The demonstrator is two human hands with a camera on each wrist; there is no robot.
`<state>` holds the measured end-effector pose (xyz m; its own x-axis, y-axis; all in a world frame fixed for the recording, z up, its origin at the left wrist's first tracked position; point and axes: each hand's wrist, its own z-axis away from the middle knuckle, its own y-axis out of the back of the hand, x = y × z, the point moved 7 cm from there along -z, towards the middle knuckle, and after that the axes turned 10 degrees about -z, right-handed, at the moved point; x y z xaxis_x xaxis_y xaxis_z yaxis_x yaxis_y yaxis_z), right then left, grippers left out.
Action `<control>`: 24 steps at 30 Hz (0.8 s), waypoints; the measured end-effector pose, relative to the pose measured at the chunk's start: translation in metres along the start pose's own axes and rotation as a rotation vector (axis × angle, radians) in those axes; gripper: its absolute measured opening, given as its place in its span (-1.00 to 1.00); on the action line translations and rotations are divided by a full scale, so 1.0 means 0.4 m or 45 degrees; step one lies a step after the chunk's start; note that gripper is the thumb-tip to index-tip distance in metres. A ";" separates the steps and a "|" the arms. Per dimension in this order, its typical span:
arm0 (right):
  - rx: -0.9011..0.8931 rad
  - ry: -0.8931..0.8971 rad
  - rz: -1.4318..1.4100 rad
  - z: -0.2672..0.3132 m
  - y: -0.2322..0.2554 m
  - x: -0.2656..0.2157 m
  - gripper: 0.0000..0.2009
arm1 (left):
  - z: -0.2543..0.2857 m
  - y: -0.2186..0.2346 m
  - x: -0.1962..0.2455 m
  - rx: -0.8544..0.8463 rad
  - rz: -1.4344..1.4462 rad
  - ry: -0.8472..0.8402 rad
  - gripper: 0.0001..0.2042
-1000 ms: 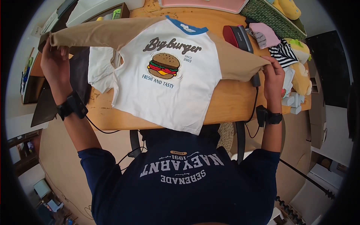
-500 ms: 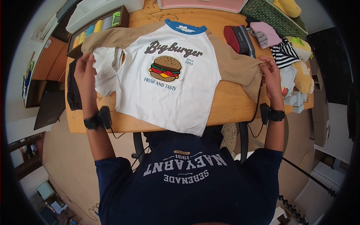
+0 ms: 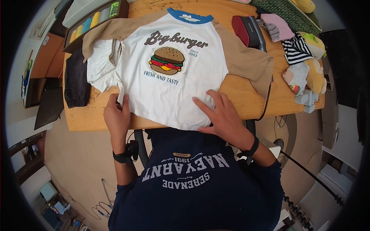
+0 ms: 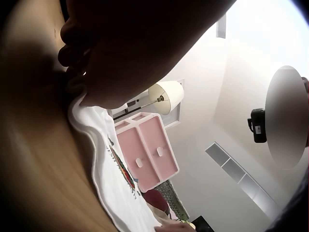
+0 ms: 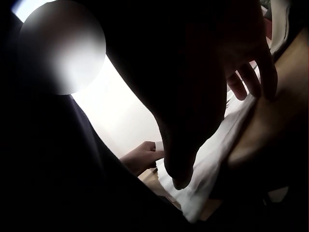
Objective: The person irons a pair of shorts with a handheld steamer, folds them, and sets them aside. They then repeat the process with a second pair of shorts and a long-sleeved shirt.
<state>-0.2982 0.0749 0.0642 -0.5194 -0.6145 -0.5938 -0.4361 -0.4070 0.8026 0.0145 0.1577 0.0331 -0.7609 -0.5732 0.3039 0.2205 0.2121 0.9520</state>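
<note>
A white long-sleeved shirt (image 3: 154, 102) with tan sleeves, a blue collar and a burger print lies spread on the wooden table, its hem at the near edge. My left hand (image 3: 116, 118) pinches the hem's left corner between thumb and fingers; in the left wrist view, the white cloth (image 4: 99, 145) runs out from under that hand. Over the hem's right corner, my right hand (image 3: 226, 120) has its fingers spread and fairly straight, fingertips on the cloth. Both sleeves lie loose, the right one (image 3: 250, 61) bent downward near its cuff.
White shorts (image 3: 101, 71) and a dark folded garment (image 3: 77, 79) lie left of the shirt. A box (image 3: 69, 47) of rolled cloths stands behind them. To the right are a red-and-grey corded appliance (image 3: 246, 32), a pink garment (image 3: 276, 27), striped cloth (image 3: 296, 49) and a green basket (image 3: 308, 25).
Both hands have let go of the sleeve ends and come down and inward to the hem. The left now pinches its corner; the right lies spread at the other corner.
</note>
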 end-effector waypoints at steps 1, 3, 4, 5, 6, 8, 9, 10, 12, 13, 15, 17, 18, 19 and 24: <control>-0.006 0.138 0.100 0.007 -0.010 -0.018 -0.38 | 0.009 -0.001 0.009 0.038 0.104 -0.026 -0.70; -0.021 0.160 0.034 0.019 -0.020 -0.006 -0.48 | 0.017 0.001 0.021 0.074 0.204 -0.059 -0.72; -0.033 0.184 -0.019 0.026 -0.023 0.001 -0.58 | 0.019 0.003 0.024 0.075 0.226 -0.051 -0.72; -0.032 0.179 -0.018 0.032 -0.024 0.016 -0.58 | 0.021 0.006 0.027 0.077 0.250 -0.043 -0.72; -0.071 0.205 -0.023 0.041 -0.028 0.031 -0.67 | 0.024 0.013 0.033 0.074 0.252 -0.047 -0.72; -0.104 0.230 -0.024 0.049 -0.013 0.053 -0.75 | 0.028 0.019 0.036 -0.018 0.408 -0.029 -0.70; -0.061 0.186 -0.024 0.050 0.014 0.069 -0.78 | 0.037 0.019 0.030 -0.018 0.409 -0.032 -0.70; -0.016 0.144 -0.023 0.053 0.043 0.083 -0.78 | 0.045 0.009 0.024 -0.087 0.410 -0.072 -0.68; -0.101 0.062 -0.143 0.068 0.090 0.105 -0.77 | 0.058 0.005 0.012 -0.288 0.357 0.019 -0.63; -0.188 -0.023 -0.262 0.071 0.106 0.115 -0.76 | 0.047 0.026 0.010 -0.283 0.359 0.013 -0.63; -0.039 -0.025 -0.205 0.073 0.187 0.122 -0.75 | 0.031 0.073 0.031 -0.225 0.233 -0.055 -0.64; 0.200 -0.070 -0.113 0.069 0.288 0.135 -0.75 | -0.001 0.153 0.108 -0.036 0.216 -0.127 -0.65; 0.297 -0.108 -0.074 0.056 0.335 0.154 -0.76 | -0.019 0.189 0.161 0.105 0.136 -0.224 -0.63; 0.430 -0.212 -0.047 0.045 0.380 0.194 -0.78 | -0.034 0.205 0.233 0.160 0.142 -0.409 -0.63; 0.564 -0.558 -0.117 -0.102 0.493 0.497 -0.48 | -0.074 0.052 0.618 0.105 0.174 -1.336 -0.44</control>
<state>-0.4575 -0.1550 0.1068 -0.6771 -0.2183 -0.7028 -0.7077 -0.0688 0.7032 -0.1511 -0.0031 0.1289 -0.8871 0.4214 0.1883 0.3318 0.2987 0.8948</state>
